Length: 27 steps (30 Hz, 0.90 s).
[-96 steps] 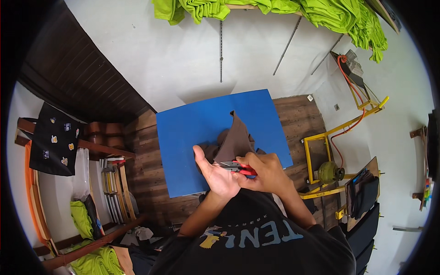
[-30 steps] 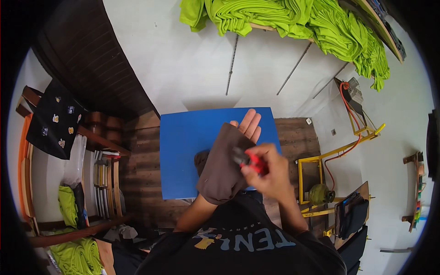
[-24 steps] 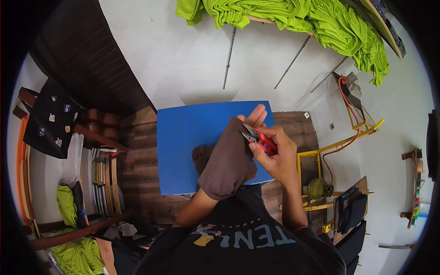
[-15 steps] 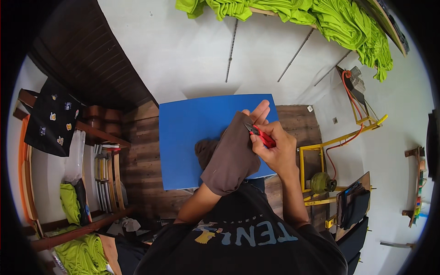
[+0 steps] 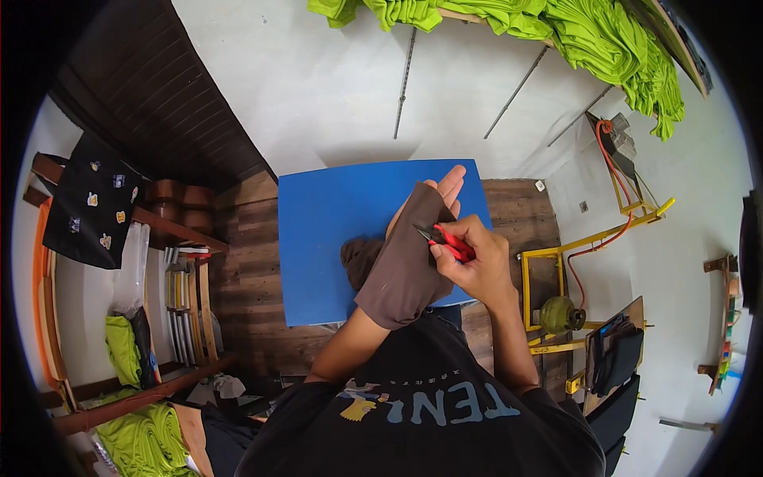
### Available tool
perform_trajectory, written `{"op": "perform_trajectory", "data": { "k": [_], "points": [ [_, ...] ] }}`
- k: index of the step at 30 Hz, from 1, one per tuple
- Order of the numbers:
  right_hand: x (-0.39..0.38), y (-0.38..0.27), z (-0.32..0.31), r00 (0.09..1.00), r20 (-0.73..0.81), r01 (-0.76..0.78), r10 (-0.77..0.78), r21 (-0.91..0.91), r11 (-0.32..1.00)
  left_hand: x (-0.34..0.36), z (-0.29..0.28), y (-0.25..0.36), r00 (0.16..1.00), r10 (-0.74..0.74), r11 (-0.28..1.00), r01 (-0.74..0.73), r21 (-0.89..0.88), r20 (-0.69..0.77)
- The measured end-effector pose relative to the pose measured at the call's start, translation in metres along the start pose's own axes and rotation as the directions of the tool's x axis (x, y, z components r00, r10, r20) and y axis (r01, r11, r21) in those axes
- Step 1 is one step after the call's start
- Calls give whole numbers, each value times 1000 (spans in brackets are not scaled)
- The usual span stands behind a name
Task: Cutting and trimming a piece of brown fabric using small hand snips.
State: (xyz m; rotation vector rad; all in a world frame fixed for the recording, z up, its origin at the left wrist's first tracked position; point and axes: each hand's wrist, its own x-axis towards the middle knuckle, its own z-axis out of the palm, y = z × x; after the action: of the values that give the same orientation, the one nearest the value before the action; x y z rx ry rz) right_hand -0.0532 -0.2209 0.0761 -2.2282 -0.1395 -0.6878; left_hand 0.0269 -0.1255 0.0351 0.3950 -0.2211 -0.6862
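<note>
A brown cloth sleeve [image 5: 397,266] is drawn over my left hand [image 5: 451,187] and forearm, and more of the same cloth bunches on the blue table [image 5: 314,222]. From the sleeve's far opening stick my left fingers, stretched out straight; the palm is mostly hidden inside. In my right hand [image 5: 481,258] is a pair of red-handled thread snips [image 5: 457,245], gripped between thumb and fingers. Their dark blades point left over the sleeve's upper surface, a little below its far edge. Whether the tips touch the cloth I cannot tell.
Bright green fabric [image 5: 592,44] hangs on a shelf along the far wall. To the right stand a yellow metal frame [image 5: 544,256] and a green gas cylinder [image 5: 559,315]. On the left are wooden racks with screen frames [image 5: 181,306] and a dark tote bag [image 5: 94,211].
The snips have shifted slightly left and nearer me along the sleeve. My left hand and the sleeve's far end have tilted a little, with the fingers now closer together.
</note>
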Motion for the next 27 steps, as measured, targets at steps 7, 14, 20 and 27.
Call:
{"op": "perform_trajectory", "data": {
  "k": [7, 14, 20, 27],
  "points": [
    [-5, 1, 0, 1000, 17, 21, -21, 12, 1000, -2, -1, 1, 1000, 12, 999, -11, 48, -25],
    [-9, 1, 2, 995, 6, 102, -102, 55, 993, -4, -1, 4, 1000, 27, 990, -28, 137, 14],
    [-12, -5, 2, 994, -11, 108, -108, 5, 994, -9, 1, 7, 999, 43, 987, -38, 157, -31],
    [-17, -14, -1, 986, 38, 165, -164, -23, 986, -5, -1, 11, 993, 49, 998, -46, 35, -108]
  ]
}}
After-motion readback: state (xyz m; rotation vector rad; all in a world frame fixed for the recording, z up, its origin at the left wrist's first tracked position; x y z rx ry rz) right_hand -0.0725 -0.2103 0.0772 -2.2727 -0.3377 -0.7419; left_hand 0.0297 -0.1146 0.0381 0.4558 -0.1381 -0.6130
